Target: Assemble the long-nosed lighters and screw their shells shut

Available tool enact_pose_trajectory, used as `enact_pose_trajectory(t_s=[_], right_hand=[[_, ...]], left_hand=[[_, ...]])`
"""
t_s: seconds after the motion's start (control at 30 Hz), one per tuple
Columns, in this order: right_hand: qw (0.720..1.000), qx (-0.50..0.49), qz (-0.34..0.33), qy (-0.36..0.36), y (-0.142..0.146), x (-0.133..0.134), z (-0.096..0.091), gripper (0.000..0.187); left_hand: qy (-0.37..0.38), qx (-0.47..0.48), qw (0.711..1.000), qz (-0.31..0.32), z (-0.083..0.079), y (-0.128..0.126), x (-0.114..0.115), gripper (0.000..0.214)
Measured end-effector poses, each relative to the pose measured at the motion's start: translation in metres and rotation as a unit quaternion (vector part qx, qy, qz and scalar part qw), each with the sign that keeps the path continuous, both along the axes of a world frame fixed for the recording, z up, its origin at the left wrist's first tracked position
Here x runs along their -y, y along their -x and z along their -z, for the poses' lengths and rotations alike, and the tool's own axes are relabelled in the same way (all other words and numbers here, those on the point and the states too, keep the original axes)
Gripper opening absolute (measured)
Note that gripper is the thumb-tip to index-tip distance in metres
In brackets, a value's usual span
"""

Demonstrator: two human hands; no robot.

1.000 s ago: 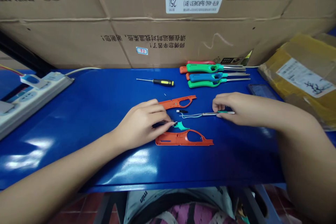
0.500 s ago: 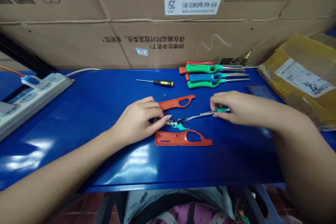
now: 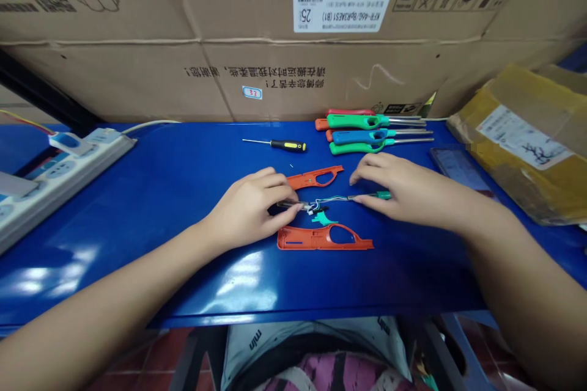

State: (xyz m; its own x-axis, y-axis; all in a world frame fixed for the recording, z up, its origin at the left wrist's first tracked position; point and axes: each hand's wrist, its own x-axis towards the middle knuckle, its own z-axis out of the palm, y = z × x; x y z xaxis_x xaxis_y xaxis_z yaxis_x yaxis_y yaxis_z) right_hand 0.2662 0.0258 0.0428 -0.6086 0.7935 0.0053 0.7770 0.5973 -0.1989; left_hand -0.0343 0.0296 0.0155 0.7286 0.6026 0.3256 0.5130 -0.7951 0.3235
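My left hand (image 3: 257, 206) is closed, thumb and fingers pinching the small clear fuel tank (image 3: 302, 206) of a taken-apart lighter; most of the tank is hidden. Thin wires (image 3: 332, 198) run from it to a metal tube with a green collar (image 3: 384, 195). Around that tube's end my right hand (image 3: 389, 186) has its thumb and fingers apart, the thumb close to or touching the tube. A teal trigger (image 3: 324, 218) lies below the wires. One orange handle half (image 3: 300, 181) lies behind the parts, partly covered by my left hand; the other orange handle half (image 3: 316, 245) lies in front.
Several whole lighters (image 3: 353, 136) lie together at the back. Left of them is a black and yellow screwdriver (image 3: 288, 145). A power strip (image 3: 59, 168) stands at the left; a phone (image 3: 458, 168) and a taped parcel (image 3: 527, 146) are at the right. A large carton (image 3: 257, 18) backs the blue table (image 3: 183, 293).
My right hand has loosened its pinch on the tube, and its fingers have spread and shifted left. My left hand still grips the tank, and the view has turned slightly.
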Motion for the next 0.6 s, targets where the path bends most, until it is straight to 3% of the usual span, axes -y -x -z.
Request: enact_pose_trajectory(t_s=[0.13,0.23,0.4,0.6], right_hand=[[0.998,0.019,-0.040,-0.047,0.032,0.014,-0.002,0.014],[0.996,0.000,-0.078,-0.043,0.043,0.015,0.004,0.021],[0.994,-0.058,-0.089,-0.020,0.040,0.006,0.022,0.028],[0.991,-0.103,-0.076,-0.027,0.032,-0.001,0.032,0.018]], left_hand=[[-0.007,-0.022,1.000,-0.002,-0.003,0.001,0.001,0.020],[-0.010,-0.055,0.998,-0.016,-0.003,0.002,0.000,0.019],[-0.016,-0.082,0.996,-0.029,0.002,0.004,-0.004,0.017],[0.003,-0.087,0.995,-0.051,0.002,0.004,-0.007,0.013]])
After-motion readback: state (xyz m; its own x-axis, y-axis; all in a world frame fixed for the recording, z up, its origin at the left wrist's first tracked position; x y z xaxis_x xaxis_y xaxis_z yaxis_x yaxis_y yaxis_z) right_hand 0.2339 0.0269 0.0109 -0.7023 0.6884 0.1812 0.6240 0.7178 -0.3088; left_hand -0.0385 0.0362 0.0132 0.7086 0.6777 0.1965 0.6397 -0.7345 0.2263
